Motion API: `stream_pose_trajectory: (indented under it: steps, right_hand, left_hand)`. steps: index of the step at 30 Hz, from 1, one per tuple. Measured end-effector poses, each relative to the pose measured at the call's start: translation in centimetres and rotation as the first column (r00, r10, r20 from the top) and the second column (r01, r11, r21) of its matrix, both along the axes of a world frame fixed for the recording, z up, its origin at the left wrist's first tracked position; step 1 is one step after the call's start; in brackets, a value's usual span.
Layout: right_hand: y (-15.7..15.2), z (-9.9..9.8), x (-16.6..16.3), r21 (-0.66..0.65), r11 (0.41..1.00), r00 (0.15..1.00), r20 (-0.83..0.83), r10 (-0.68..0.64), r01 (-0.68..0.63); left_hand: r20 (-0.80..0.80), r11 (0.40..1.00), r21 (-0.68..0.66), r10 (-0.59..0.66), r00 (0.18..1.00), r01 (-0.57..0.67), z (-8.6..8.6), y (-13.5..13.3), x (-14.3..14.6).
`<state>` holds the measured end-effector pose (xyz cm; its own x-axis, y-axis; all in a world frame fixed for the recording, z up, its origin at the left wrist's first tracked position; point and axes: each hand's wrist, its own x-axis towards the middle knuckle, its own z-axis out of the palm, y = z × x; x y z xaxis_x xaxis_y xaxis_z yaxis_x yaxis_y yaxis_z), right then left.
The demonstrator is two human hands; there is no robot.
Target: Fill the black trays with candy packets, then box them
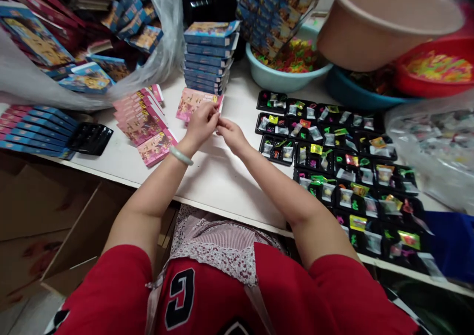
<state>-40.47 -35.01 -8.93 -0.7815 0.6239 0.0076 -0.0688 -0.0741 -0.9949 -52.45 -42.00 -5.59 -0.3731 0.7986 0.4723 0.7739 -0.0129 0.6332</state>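
My left hand (202,125) is closed around the end of a flat pink printed box (194,103) that it holds just above the white table (218,177). My right hand (230,132) pinches at the same end of the box, fingertips meeting those of the left hand. A pale green bangle (181,155) sits on my left wrist. To the left lies a spread of more pink boxes (142,122).
Black trays (333,157) with small wrapped items cover the table's right side. A stack of blue boxes (209,53) stands behind my hands. Bowls of coloured pieces (292,63) sit at the back right, blue boxes (33,130) and an empty black tray (91,138) at left.
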Motion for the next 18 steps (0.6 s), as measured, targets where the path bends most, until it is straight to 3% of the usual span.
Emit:
stream_pose_trajectory:
  steps: [3, 5, 7, 10, 12, 15, 16, 18]
  right_hand:
    - [3.4, 0.4, -4.0, -0.064, 0.998, 0.998, 0.058, 0.025, -0.021]
    - [4.5, 0.1, -4.4, -0.051, 0.999, 0.996, 0.089, 0.015, -0.011]
    - [4.9, -0.3, -2.5, 0.035, 0.999, 0.995, 0.088, -0.038, 0.035]
    - [5.0, -0.8, 4.2, 0.293, 0.955, 0.992, 0.102, -0.073, 0.04]
    - [4.7, -0.7, 9.9, 0.505, 0.863, 0.978, 0.177, -0.111, 0.007]
    - [3.8, -0.1, 16.7, 0.748, 0.645, 0.907, 0.368, -0.205, -0.157]
    - [3.5, 0.0, 18.1, 0.782, 0.573, 0.864, 0.444, -0.236, -0.245]
    - [2.9, 0.1, 19.6, 0.785, 0.466, 0.76, 0.574, -0.303, -0.407]
  left_hand:
    - [0.024, 0.999, -0.043, 0.032, 0.999, -0.031, -1.0, 4.3, -2.9]
    - [0.015, 0.997, -0.072, 0.012, 1.0, -0.011, -1.8, 4.8, -3.7]
    - [-0.044, 0.996, -0.087, -0.005, 0.999, 0.001, -2.3, 2.7, -4.1]
    - [-0.158, 0.979, -0.163, 0.093, 0.983, -0.119, -2.6, -4.6, -4.7]
    - [-0.229, 0.914, -0.28, 0.234, 0.945, -0.294, -2.8, -10.2, -5.2]
    - [-0.376, 0.75, -0.489, 0.28, 0.884, -0.445, -3.9, -16.0, -5.7]
    - [-0.392, 0.73, -0.52, 0.257, 0.883, -0.444, -4.4, -16.9, -5.4]
    - [-0.375, 0.772, -0.532, 0.156, 0.914, -0.35, -5.2, -17.5, -4.0]
